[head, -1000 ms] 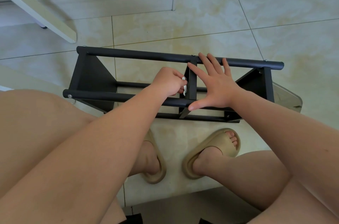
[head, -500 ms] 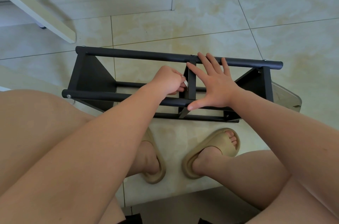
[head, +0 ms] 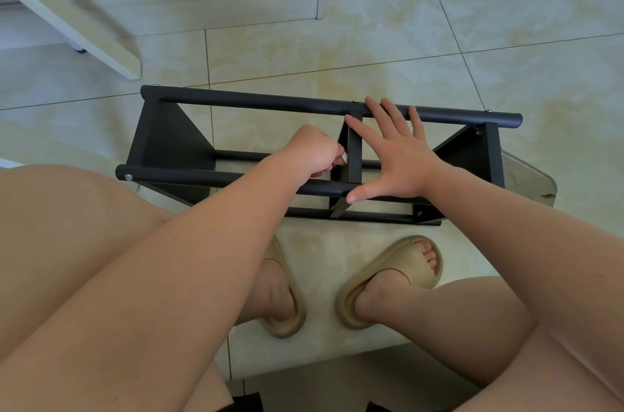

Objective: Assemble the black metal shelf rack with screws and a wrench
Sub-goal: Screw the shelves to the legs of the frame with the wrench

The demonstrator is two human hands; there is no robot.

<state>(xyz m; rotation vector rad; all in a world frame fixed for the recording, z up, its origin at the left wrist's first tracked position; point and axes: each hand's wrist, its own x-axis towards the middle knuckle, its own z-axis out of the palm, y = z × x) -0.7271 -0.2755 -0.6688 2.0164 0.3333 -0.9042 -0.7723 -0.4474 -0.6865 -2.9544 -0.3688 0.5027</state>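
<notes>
- Black metal rack [head: 169,141] lies on the tile floor [head: 506,23] at my 12 o'clock, just beyond my slippers [head: 398,280]. Its long axis runs 9 to 3 o'clock.
- The centre brace [head: 354,155] spans from the far rail [head: 256,103] to the near rail [head: 202,177], running 12 to 6 o'clock. I judge this to be the joint in hand.
- Right hand [head: 395,155]: fingers [head: 380,118] are straight and spread, with the palm flat on the brace's 3 o'clock side. The fingertips reach the far rail and the thumb lies on the near rail. It braces only and grips nothing.
- Left hand [head: 314,155]: fingers are curled, pinching a small white piece [head: 343,159] against the brace's 9 o'clock face, just above the near rail. The piece is too small to tell whether it is wrench, screw or cap.
- Key relation: the work spot sits at 3 o'clock from my left fingertips and touches them. The left hand is the nearer one, so it drives and the right only holds.
- Screw heads [head: 128,177] show at the rail ends and on the far rail over the brace, so the frame looks mostly assembled.
- Next move probably needs the turning axis square to the brace face.
- Risks: the brace could twist if the right palm lifts, and the piece could drop through the open frame to the floor.
</notes>
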